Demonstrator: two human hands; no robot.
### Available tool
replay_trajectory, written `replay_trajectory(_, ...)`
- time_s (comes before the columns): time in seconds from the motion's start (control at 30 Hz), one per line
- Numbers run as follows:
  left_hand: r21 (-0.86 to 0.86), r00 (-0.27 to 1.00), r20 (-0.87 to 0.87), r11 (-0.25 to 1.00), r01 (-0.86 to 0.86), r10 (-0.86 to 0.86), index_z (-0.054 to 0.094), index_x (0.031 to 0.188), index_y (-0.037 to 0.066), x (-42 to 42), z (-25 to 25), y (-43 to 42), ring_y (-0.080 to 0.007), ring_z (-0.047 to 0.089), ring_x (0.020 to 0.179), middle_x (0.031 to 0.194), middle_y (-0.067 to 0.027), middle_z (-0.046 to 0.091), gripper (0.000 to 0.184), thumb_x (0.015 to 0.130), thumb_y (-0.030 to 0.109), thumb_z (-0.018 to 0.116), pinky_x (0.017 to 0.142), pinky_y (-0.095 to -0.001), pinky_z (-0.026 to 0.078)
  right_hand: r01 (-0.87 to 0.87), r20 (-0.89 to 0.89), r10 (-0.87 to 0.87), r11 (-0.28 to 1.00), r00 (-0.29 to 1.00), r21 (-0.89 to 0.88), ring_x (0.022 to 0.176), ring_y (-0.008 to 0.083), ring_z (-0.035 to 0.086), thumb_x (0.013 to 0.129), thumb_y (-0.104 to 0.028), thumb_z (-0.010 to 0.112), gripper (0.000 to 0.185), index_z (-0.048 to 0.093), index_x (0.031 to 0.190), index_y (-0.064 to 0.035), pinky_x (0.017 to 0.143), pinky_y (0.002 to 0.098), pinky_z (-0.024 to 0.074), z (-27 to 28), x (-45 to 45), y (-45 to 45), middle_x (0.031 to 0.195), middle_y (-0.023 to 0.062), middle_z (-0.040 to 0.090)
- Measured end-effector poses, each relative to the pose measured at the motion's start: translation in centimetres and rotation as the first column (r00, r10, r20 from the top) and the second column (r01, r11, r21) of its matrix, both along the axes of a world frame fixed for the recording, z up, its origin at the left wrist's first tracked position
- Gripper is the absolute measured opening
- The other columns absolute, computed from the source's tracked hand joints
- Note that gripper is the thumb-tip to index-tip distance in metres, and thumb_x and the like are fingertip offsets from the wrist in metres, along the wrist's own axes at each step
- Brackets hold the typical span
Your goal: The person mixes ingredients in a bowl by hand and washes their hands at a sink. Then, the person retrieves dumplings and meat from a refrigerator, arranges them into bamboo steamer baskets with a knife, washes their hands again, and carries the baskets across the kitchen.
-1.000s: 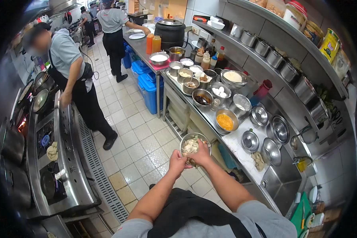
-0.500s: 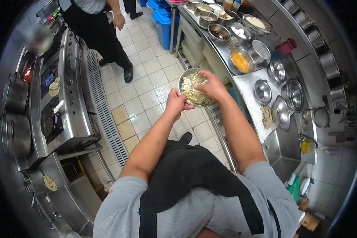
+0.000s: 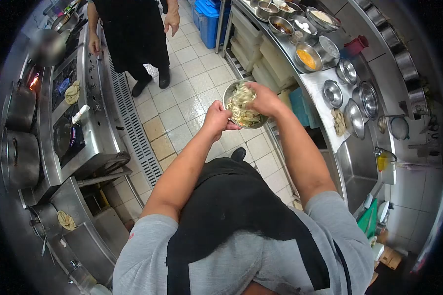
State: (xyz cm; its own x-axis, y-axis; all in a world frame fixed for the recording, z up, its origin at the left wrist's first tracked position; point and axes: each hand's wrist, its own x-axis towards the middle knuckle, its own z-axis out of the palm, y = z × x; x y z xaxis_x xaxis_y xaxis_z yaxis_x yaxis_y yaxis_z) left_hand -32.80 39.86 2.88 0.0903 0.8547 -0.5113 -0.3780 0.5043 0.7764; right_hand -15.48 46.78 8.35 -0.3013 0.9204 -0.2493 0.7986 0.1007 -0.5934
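Note:
In front of my body I hold a metal bowl (image 3: pixel 260 121) above the floor, tilted a little. Pale, greenish shredded food (image 3: pixel 241 107) fills it, partly smeared by motion. My left hand (image 3: pixel 218 119) is closed on the bowl's left rim, thumb on top and fingers beneath. From the right, my right hand (image 3: pixel 262 100) reaches into the bowl, its fingers curled into the shreds. Some strands lift beside the fingertips, which are partly hidden.
To the left is a stove (image 3: pixel 96 125) with a lit flame, pans and large pots (image 3: pixel 22 160). At right, a steel counter carries a bowl of orange liquid (image 3: pixel 307 59), bowls of ingredients and a sink (image 3: pixel 357 169). A person in a black apron (image 3: pixel 130 34) stands ahead.
My right hand has stirred the shreds, lifting some strands, while my left hand keeps its hold on the bowl. The person ahead has stepped and now faces this way by the stove.

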Motion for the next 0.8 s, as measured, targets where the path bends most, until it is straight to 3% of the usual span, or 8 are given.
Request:
replay_trajectory(0.07, 0.001, 1.0, 0.013, 1.0, -0.004, 0.004, 0.033, 0.093, 0.005, -0.8, -0.4, -0.8, -0.0346, 0.068, 0.061, 0.086, -0.0186, 0.056, 0.023, 0.082, -0.006, 0.051, 0.051, -0.0376, 0.063, -0.103, -0.231, 0.069, 0.985, 0.971, -0.139, 0.119, 0.0332, 0.056, 0.066, -0.013, 0.081, 0.08, 0.048, 0.138, -0.0058, 0.101, 0.0365, 0.0438, 1.0, 0.1, -1.3, 0.129, 0.02, 0.058)
replay_trajectory(0.23, 0.079, 0.996, 0.09, 0.997, 0.015, -0.022, 0.033, 0.092, 0.006, 0.0, -0.6, -2.6, -0.0341, 0.068, 0.062, 0.087, -0.0179, 0.056, 0.025, 0.082, -0.005, 0.052, 0.052, -0.0387, 0.063, 0.108, -0.007, -0.107, 0.994, 0.994, 0.031, 0.119, 0.0349, 0.056, 0.063, -0.017, 0.083, 0.087, 0.042, 0.138, -0.0003, 0.102, 0.0379, 0.0441, -3.2, -2.2, -4.4, 0.131, 0.0227, 0.055)
replay_trajectory(0.33, 0.05, 1.0, 0.023, 0.999, 0.004, -0.006, 0.033, 0.091, 0.006, 0.3, -1.0, -3.3, -0.033, 0.068, 0.061, 0.086, -0.0183, 0.055, 0.023, 0.083, -0.006, 0.051, 0.05, -0.0379, 0.063, 0.06, 0.092, -0.07, 0.993, 0.993, 0.102, 0.115, 0.0406, 0.056, 0.071, -0.011, 0.073, 0.057, 0.052, 0.124, -0.0059, 0.096, 0.044, 0.0472, -4.8, -2.6, -5.7, 0.122, 0.0232, 0.057)
replay_trajectory(0.5, -0.007, 1.0, -0.011, 1.0, -0.027, 0.027, 0.033, 0.091, 0.005, 1.8, -0.6, -3.8, -0.0312, 0.068, 0.06, 0.084, -0.017, 0.055, 0.022, 0.082, -0.008, 0.049, 0.048, -0.0373, 0.063, 0.003, 0.183, -0.055, 0.962, 0.981, 0.272, 0.113, 0.0357, 0.059, 0.074, -0.007, 0.071, 0.047, 0.06, 0.12, -0.0101, 0.093, 0.0412, 0.0493, -2.9, 1.1, -5.0, 0.123, 0.0177, 0.059)
replay_trajectory(0.57, 0.019, 1.0, -0.013, 1.0, -0.013, 0.013, 0.033, 0.091, 0.005, 3.2, -0.5, -3.9, -0.0307, 0.068, 0.059, 0.084, -0.0169, 0.055, 0.022, 0.083, -0.008, 0.049, 0.049, -0.0375, 0.063, -0.114, -0.091, 0.103, 0.986, 0.99, -0.119, 0.113, 0.0328, 0.06, 0.073, -0.014, 0.076, 0.061, 0.056, 0.131, -0.0131, 0.093, 0.0405, 0.0493, -0.8, 3.2, -3.6, 0.13, 0.0184, 0.056)
replay_trajectory(0.63, 0.04, 1.0, -0.01, 0.999, 0.007, -0.007, 0.033, 0.091, 0.005, 5.2, -0.5, -4.3, -0.0302, 0.067, 0.059, 0.084, -0.0167, 0.055, 0.021, 0.083, -0.008, 0.049, 0.049, -0.0378, 0.063, -0.084, -0.167, 0.049, 0.973, 0.985, -0.214, 0.116, 0.0316, 0.058, 0.071, -0.022, 0.08, 0.07, 0.054, 0.136, -0.0149, 0.097, 0.0406, 0.0473, -1.9, 5.3, -3.3, 0.133, 0.0175, 0.056)
replay_trajectory(0.7, 0.085, 1.0, 0.019, 0.996, -0.008, 0.006, 0.039, 0.093, 0.002, 7.0, -0.6, -4.6, -0.0297, 0.069, 0.065, 0.086, -0.0169, 0.059, 0.017, 0.083, -0.005, 0.05, 0.052, -0.0368, 0.063, -0.196, 0.031, 0.194, 0.958, 0.981, 0.207, 0.118, 0.0332, 0.057, 0.074, -0.025, 0.078, 0.061, 0.059, 0.13, -0.0133, 0.1, 0.0422, 0.0447, -3.5, 6.2, -5.0, 0.126, 0.0168, 0.06)
replay_trajectory(0.8, 0.033, 1.0, -0.027, 0.999, -0.008, 0.009, 0.039, 0.093, 0.002, 9.1, -1.1, -5.1, -0.0287, 0.069, 0.064, 0.086, -0.0172, 0.059, 0.016, 0.083, -0.006, 0.05, 0.052, -0.0364, 0.063, -0.349, 0.193, 0.33, 0.935, 0.924, 0.069, 0.121, 0.0364, 0.053, 0.073, -0.027, 0.077, 0.062, 0.057, 0.131, -0.0159, 0.103, 0.0444, 0.0426, -3.7, 8.4, -5.8, 0.129, 0.0172, 0.058)
